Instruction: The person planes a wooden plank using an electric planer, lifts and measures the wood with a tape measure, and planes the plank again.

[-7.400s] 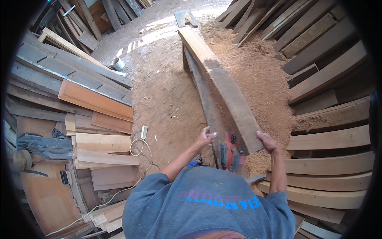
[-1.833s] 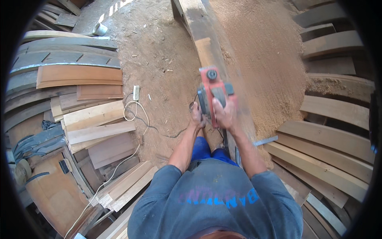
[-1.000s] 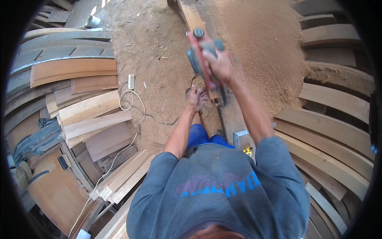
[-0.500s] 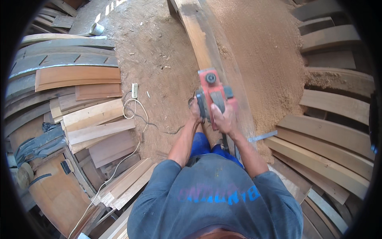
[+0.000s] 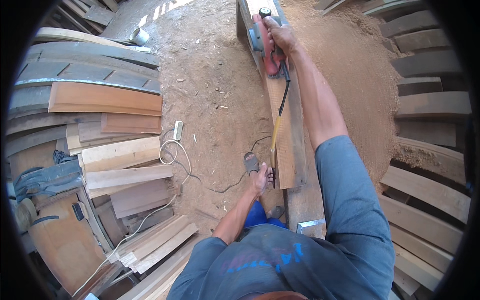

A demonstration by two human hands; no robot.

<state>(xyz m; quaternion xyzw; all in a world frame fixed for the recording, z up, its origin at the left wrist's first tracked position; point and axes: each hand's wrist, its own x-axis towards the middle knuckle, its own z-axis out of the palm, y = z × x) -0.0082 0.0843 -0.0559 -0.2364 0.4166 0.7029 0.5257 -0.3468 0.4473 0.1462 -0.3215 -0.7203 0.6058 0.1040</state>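
Note:
A red and black handheld electric planer (image 5: 271, 61) rests on a long wooden board (image 5: 289, 155), toward its far part. My right hand (image 5: 281, 37) is closed around the planer's handle, the arm stretched far forward. From the planer's rear a power cord (image 5: 275, 132), black and then yellowish, runs back along the board's left side. Beside the board's near end, my left hand (image 5: 260, 180) is closed on this cord. The undersides of its fingers are partly hidden.
A light-coloured metal bar (image 5: 311, 224) lies by the board's near end. Wooden planks (image 5: 120, 150) are stacked at the left and more planks (image 5: 425, 187) at the right. A white socket block (image 5: 178, 130) with a pale cable lies on the dusty floor. Sawdust (image 5: 345, 85) covers the right side.
The planer has moved forward, away from me, along the board with my right hand. My left hand has left the planer, come back nearer my body and closed on the cord.

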